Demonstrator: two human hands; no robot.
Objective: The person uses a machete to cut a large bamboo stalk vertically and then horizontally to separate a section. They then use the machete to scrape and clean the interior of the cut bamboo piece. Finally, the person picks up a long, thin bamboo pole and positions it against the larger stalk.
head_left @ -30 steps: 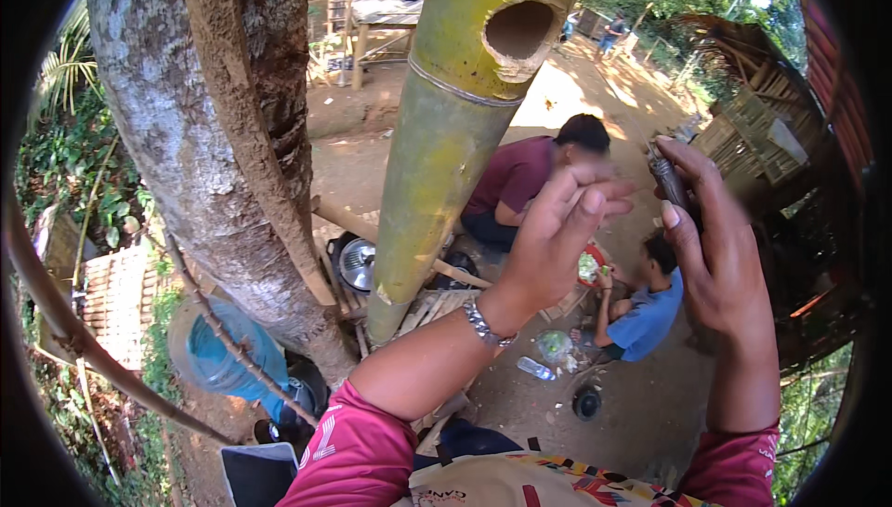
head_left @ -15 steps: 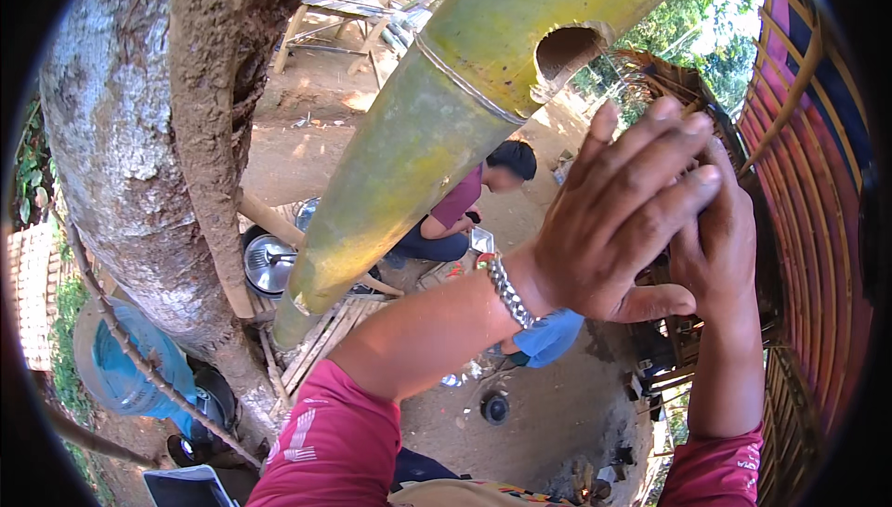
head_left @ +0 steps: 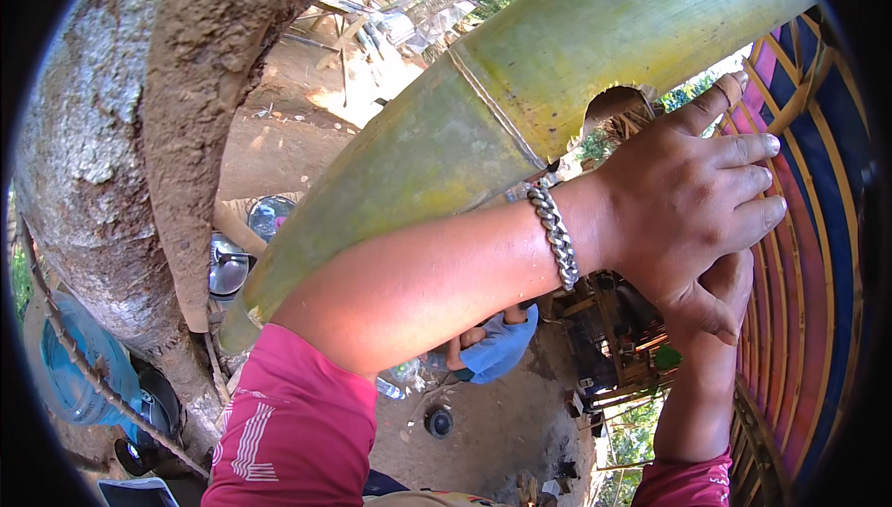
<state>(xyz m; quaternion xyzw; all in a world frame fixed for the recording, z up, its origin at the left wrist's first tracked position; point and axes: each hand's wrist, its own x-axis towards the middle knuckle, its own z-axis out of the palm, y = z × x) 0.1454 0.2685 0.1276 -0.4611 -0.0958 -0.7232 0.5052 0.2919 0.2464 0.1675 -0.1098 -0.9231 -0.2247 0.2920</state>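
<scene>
My left hand point(head_left: 688, 191), with a metal chain bracelet point(head_left: 555, 233) on the wrist, lies flat with fingers stretched out, just below a round hole point(head_left: 616, 103) in a thick green bamboo pole point(head_left: 483, 144). It covers most of my right hand point(head_left: 729, 279), which reaches up from the lower right and presses against its underside. The left hand hides the right fingers and anything in them. Both arms wear pink sleeves.
A rough tree trunk point(head_left: 102, 154) fills the left side. Far below on the dirt ground are a person in a blue shirt point(head_left: 497, 344), metal pots point(head_left: 228, 265) and a blue water jug point(head_left: 70, 368). A curved frame of bamboo strips over blue and pink sheeting point(head_left: 818, 256) stands at the right.
My view has swung closer to the bamboo. My left hand moved right and onto my right hand, hiding the dark object that the right hand held up a second ago.
</scene>
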